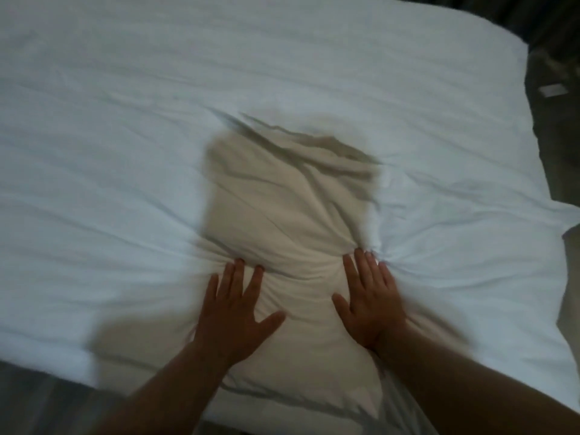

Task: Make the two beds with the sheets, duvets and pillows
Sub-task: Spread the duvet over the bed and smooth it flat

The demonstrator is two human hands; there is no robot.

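Dark floor (558,158) borders the right side and near corner of a bed covered almost edge to edge by a white duvet (219,73). Both of the person's hands press flat on the cover close to its near edge, fingers straight and spread, gripping nothing. The left hand (238,312) and the right hand (370,302) lie side by side, apart. Creases fan out from the fingertips, and a shadow falls on the cloth just ahead of them.
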